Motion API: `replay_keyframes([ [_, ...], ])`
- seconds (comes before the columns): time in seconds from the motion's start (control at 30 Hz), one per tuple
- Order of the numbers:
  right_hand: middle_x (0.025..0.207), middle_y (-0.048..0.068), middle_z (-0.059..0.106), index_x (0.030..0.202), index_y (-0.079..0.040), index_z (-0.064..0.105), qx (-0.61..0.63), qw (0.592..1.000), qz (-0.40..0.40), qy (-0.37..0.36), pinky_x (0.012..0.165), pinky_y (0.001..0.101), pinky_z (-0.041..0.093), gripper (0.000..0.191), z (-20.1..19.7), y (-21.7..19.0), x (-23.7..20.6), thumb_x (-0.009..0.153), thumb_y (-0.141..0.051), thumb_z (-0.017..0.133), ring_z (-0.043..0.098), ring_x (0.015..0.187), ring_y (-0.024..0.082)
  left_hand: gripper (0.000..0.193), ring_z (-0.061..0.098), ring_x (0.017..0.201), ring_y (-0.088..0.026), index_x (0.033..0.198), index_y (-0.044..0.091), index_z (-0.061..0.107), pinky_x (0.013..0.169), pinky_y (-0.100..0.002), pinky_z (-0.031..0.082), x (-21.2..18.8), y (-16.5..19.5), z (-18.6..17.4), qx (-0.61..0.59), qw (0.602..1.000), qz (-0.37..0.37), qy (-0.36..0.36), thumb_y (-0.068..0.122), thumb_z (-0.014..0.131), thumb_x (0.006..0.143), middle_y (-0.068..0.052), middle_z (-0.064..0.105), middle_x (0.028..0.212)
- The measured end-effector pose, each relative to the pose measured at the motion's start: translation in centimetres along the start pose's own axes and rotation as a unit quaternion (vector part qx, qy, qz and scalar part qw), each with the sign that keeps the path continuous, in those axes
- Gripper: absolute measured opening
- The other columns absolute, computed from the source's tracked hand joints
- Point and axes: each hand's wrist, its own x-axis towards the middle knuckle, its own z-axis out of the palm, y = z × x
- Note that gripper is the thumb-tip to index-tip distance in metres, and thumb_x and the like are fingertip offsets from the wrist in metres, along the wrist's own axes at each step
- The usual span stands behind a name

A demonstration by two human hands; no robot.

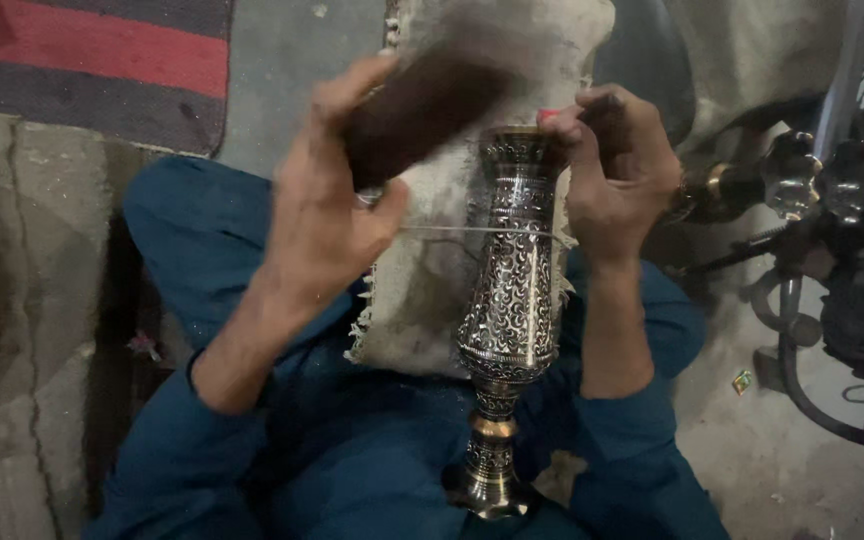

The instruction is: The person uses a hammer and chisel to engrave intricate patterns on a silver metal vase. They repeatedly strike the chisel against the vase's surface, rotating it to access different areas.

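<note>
An engraved metal vase (512,300) with a brass-coloured foot stands upright in my lap, its dark pattern covering the body. My left hand (327,215) grips a dark brown block-like tool (422,105), blurred with motion, held above and left of the vase's mouth. My right hand (617,170) is closed on the vase's rim, steadying it; a small red thing shows by its fingers. A thin line (472,231) runs across the vase's neck between both hands.
A pale fringed cloth (407,300) lies over my blue-clad knees behind the vase. A red and dark striped rug (102,60) lies top left. Metal machine parts, tubes and knobs (812,180) crowd the right side. Concrete floor (782,450) shows lower right.
</note>
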Motion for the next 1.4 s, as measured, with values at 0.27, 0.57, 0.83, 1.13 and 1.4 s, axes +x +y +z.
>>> replay_keyframes([
  [0.27, 0.113, 0.015, 0.075, 0.127, 0.003, 0.058, 0.069, 0.996, -0.053, -0.027, 0.093, 0.0284, 0.064, 0.019, 0.3, 0.4, 0.0, 0.111, 0.006, 0.07, 0.076, 0.103, 0.017, 0.079, 0.067, 0.1, -0.038, 0.151, 0.017, 0.036, 0.083, -0.049, 0.057, 2.2, 1.0, -2.4, 0.042, 0.996, 0.028, -0.072, 0.0, 0.077, 0.086, -0.016, 0.06, 0.12],
  [0.57, 0.11, 0.016, 0.076, 0.12, 0.003, 0.062, -0.029, 0.994, -0.105, -0.005, 0.08, 0.0291, 0.066, 0.016, 0.7, 0.3, -0.5, 0.109, 0.003, 0.073, 0.077, 0.095, 0.019, 0.064, 0.06, 0.099, -0.026, 0.151, 0.02, 0.043, 0.09, -0.044, 0.052, 5.4, 2.9, -5.1, 0.293, 0.942, 0.154, -0.057, 0.01, 0.075, 0.096, -0.007, 0.057, 0.109],
  [0.83, 0.103, 0.013, 0.075, 0.12, 0.003, 0.06, -0.026, 0.99, -0.137, 0.006, 0.077, 0.031, 0.068, 0.016, 1.0, 1.2, 0.2, 0.106, 0.0, 0.069, 0.078, 0.093, 0.021, 0.052, 0.054, 0.096, -0.016, 0.153, 0.027, 0.051, 0.09, -0.037, 0.043, 5.3, 2.4, -5.3, 0.466, 0.854, 0.231, 0.004, 0.017, 0.069, 0.105, 0.002, 0.056, 0.105],
  [1.13, 0.105, 0.011, 0.077, 0.12, 0.0, 0.063, -0.006, 0.998, -0.056, 0.025, 0.075, 0.0263, 0.066, 0.016, 1.4, -0.2, -0.4, 0.109, -0.005, 0.074, 0.077, 0.092, 0.014, 0.062, 0.057, 0.107, -0.023, 0.156, 0.017, 0.041, 0.097, -0.039, 0.048, 5.0, 2.7, -5.3, 0.224, 0.961, 0.145, -0.071, 0.002, 0.063, 0.1, -0.009, 0.054, 0.125],
  [1.4, 0.104, 0.011, 0.078, 0.116, -0.003, 0.065, -0.031, 0.998, -0.053, 0.027, 0.071, 0.0244, 0.066, 0.012, 1.4, -0.4, -0.6, 0.11, -0.005, 0.075, 0.079, 0.09, 0.015, 0.055, 0.054, 0.103, -0.019, 0.152, 0.02, 0.049, 0.09, -0.039, 0.044, 5.8, 2.5, -5.2, 0.446, 0.862, 0.238, -0.022, 0.009, 0.068, 0.102, -0.001, 0.056, 0.114],
])
